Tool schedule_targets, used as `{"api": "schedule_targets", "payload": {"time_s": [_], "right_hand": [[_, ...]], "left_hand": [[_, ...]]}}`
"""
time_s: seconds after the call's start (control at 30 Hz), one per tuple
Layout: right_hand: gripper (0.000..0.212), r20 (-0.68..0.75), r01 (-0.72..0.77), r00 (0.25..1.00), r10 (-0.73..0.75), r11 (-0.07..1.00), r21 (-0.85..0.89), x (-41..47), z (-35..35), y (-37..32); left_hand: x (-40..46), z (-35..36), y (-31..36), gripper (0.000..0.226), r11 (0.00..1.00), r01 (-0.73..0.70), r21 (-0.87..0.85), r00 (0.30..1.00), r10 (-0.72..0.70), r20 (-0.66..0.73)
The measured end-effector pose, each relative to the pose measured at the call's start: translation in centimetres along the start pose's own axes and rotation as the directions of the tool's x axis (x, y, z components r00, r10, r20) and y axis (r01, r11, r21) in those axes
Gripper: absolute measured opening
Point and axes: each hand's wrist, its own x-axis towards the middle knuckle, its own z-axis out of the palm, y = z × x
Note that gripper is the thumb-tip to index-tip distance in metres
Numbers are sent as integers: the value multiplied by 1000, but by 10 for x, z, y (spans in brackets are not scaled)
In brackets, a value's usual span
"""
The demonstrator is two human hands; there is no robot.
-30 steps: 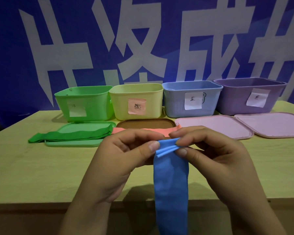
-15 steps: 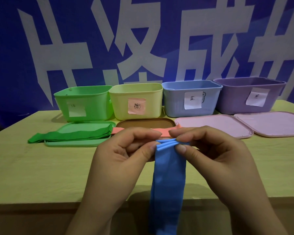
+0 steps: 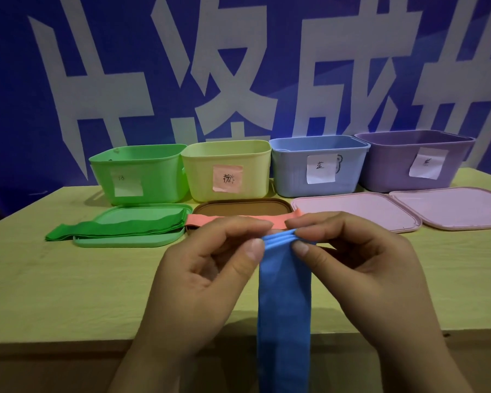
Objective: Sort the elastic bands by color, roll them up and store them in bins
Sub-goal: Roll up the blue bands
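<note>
Blue band (image 3: 284,296) looks thin, floppy and stretchy, pinched at its part-rolled top by left hand (image 3: 207,275) and right hand (image 3: 360,268), tail dangling past the table (image 3: 68,285) edge, so grip near the roll.

There is one view only, from a camera worn on the person's head. It faces forward and tilts down across the counter (image 3: 68,279), whose near edge runs along the lower part of the frame. The left hand (image 3: 207,276) and right hand (image 3: 360,268) sit very close below the lens, large in the lower centre, with the wrists running out of the bottom edge. The row of bins, from the green bin (image 3: 139,173) to the purple bin (image 3: 414,160), stands further off at mid-height. The blue banner (image 3: 17,80) closes the background. The wide angle bends the counter's edges.
</note>
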Motion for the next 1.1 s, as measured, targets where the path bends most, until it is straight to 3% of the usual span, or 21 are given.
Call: {"api": "schedule_targets", "payload": {"time_s": [0.1, 0.27, 0.47, 0.67, 0.77, 0.83, 0.93, 1.1], "right_hand": [[9, -8, 11, 1000, -11, 1000, 10, 0, 1, 1], [20, 27, -29, 999, 27, 998, 59, 1, 0, -4], [13, 58, -45, 997, 41, 997, 65, 2, 3, -6], [50, 105, -65, 993, 59, 997, 48, 5, 3, -11], [42, 76, -53, 996, 46, 995, 88, 4, 4, -11], [34, 87, -41, 996, 31, 992, 119, 4, 4, -11], [29, 113, -9, 994, -3, 994, 108, 6, 4, -11], [27, 196, -8, 980, 9, 1000, -8, 11, 3, -12]], "left_hand": [[1, -1, 1, 24, 990, -72, 125, 997, 70, 22], [3, -4, -5, 29, 969, -125, 214, 991, 131, -14], [3, -7, -10, 19, 984, -116, 134, 991, 123, -46], [2, -6, -13, 31, 995, -86, 47, 993, 90, -83], [3, -4, -14, 37, 998, -17, -68, 997, 12, -72], [3, -4, -15, 42, 983, 61, -175, 998, -56, 35], [4, -6, -16, 34, 991, 81, -107, 985, -63, 160], [8, -9, -16, 21, 1000, -17, -19, 997, 18, 71]]}}
